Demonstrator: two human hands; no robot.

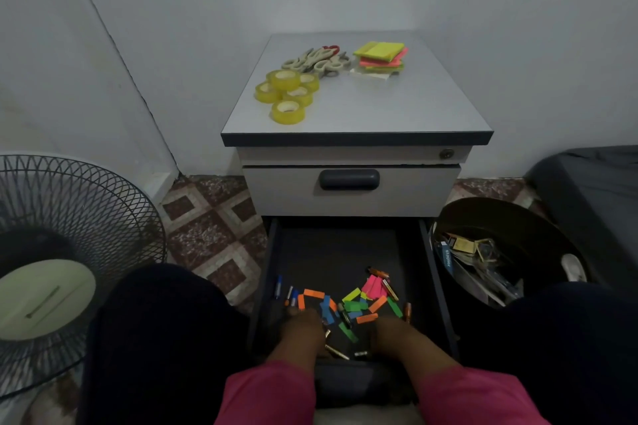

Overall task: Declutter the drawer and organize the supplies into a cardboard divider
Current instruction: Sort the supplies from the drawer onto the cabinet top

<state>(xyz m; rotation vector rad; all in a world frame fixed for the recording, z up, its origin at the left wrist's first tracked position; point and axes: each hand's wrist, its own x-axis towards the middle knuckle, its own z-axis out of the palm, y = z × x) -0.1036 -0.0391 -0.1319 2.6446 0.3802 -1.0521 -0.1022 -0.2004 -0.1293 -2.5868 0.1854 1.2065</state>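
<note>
Beside grey wall, I'm reaching both hands, left hand (pixel 303 324) and right hand (pixel 392 333), apart, grip unclear, into the open drawer (pixel 272 286) among loose sticky tabs (pixel 352 304), light, flimsy, likely best pinched flat by edges.

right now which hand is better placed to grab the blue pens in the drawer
Left. The left hand lies just below the blue pens at the drawer's left side; the right hand is across the coloured strips.
</note>
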